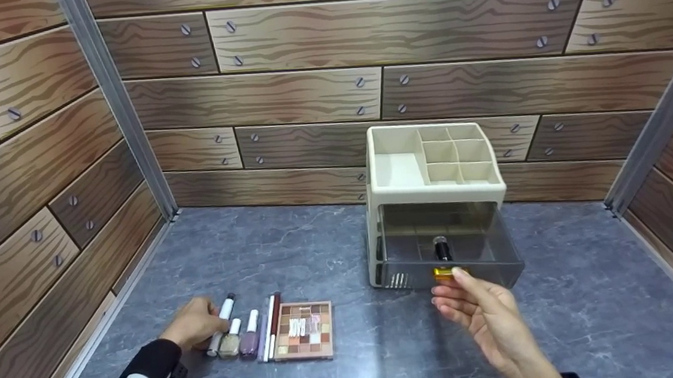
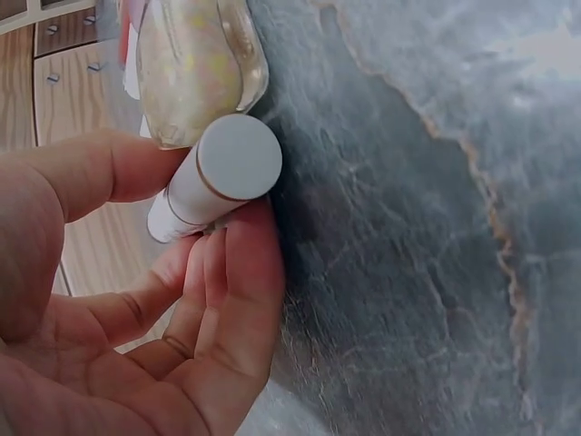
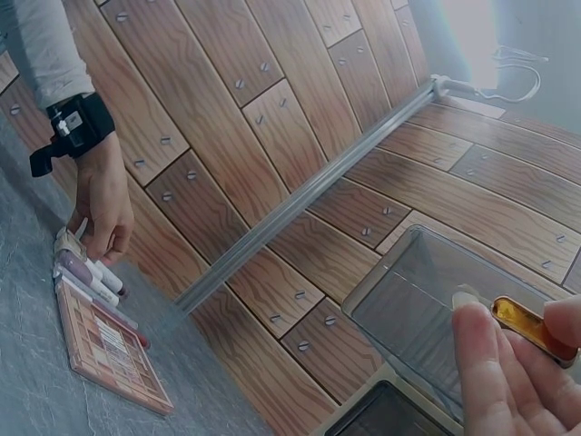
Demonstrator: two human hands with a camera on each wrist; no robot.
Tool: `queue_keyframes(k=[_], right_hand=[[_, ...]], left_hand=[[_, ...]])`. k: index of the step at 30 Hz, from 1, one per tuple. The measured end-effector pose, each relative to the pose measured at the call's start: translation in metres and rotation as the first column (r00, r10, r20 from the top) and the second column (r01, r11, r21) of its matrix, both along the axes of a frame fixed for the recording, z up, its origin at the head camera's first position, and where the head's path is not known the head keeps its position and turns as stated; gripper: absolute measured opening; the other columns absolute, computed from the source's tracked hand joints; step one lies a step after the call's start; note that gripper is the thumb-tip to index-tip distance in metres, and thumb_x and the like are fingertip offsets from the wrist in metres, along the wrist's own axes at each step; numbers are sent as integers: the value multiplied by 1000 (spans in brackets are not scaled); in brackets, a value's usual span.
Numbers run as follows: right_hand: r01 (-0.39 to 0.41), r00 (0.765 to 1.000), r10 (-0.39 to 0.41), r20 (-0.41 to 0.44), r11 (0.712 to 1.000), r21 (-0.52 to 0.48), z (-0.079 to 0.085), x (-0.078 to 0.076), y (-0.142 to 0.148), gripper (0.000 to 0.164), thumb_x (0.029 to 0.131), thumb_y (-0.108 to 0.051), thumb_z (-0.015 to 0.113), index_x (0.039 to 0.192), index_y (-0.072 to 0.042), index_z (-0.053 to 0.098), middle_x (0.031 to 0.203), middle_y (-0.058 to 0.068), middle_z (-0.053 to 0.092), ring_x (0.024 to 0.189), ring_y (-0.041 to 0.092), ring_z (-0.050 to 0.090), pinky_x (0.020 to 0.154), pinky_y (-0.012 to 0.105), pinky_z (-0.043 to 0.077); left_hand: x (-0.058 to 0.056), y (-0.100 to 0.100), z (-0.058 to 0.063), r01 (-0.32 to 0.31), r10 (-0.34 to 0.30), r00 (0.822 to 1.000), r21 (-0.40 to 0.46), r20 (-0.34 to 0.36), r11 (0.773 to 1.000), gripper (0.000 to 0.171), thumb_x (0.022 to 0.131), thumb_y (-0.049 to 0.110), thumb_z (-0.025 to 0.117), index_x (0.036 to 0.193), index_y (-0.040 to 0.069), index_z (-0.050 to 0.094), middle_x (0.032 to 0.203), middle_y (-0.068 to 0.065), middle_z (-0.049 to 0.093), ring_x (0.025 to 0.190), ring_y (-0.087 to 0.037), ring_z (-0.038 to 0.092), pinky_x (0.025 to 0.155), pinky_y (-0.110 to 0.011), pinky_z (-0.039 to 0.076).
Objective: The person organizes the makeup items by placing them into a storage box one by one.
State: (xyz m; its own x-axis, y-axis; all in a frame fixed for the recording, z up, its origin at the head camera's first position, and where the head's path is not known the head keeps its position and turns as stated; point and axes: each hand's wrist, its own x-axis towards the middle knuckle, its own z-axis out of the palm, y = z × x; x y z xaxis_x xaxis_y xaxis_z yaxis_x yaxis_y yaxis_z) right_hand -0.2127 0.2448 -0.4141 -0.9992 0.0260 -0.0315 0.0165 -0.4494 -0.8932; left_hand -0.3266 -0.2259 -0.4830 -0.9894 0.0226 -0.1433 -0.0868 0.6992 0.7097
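- Head view: from my distance I see the drawer [image 1: 502,273] of the cream organizer [image 1: 439,193] standing pulled out, so I judge this part as done.
- One dark bottle [image 1: 442,251] lies inside the drawer, behind its front wall; I count it as already placed.
- The left hand [image 1: 198,321] is at the white tube [image 1: 226,308], the left end of a row on the table [image 1: 293,252]. To its right lie a pale gold bottle [image 1: 228,345], a purple bottle [image 1: 249,343], some slim sticks [image 1: 274,317] and a palette [image 1: 302,331]. All are outside the drawer, so I think the larger part is left.
- The right hand [image 1: 494,324], well apart from the left, has its thumb on the amber handle [image 1: 441,273], other fingers below.
- Left wrist view: thumb and fingers pinch the white tube, just beside the pale gold bottle. If it is lifted, I cannot tell; it is not yet in the drawer.
- Right wrist view: thumb and fingers hold the amber handle of the drawer. Farther away, the left hand is down at the row.
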Motion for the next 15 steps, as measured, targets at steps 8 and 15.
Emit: queue_keyframes(k=[8,15], right_hand=[[-15,1000,15,-12,1000,-20,1,0,0,28,111,-16,51,100,-6,75,90,7,79,85,16,78,80,24,63],[-21,999,21,-25,1000,-15,-1,0,0,28,111,-16,51,101,-6,75,90,7,79,85,17,78,80,24,63]], left_hand=[[-1,-1,5,-45,30,994,146,101,988,21,81,1,73,89,2,54,83,-7,53,68,-18,55,53,-27,53],[-4,-7,12,-97,11,974,371,228,924,21,89,3,70,104,-1,55,91,-14,68,75,-19,68,60,-28,60]])
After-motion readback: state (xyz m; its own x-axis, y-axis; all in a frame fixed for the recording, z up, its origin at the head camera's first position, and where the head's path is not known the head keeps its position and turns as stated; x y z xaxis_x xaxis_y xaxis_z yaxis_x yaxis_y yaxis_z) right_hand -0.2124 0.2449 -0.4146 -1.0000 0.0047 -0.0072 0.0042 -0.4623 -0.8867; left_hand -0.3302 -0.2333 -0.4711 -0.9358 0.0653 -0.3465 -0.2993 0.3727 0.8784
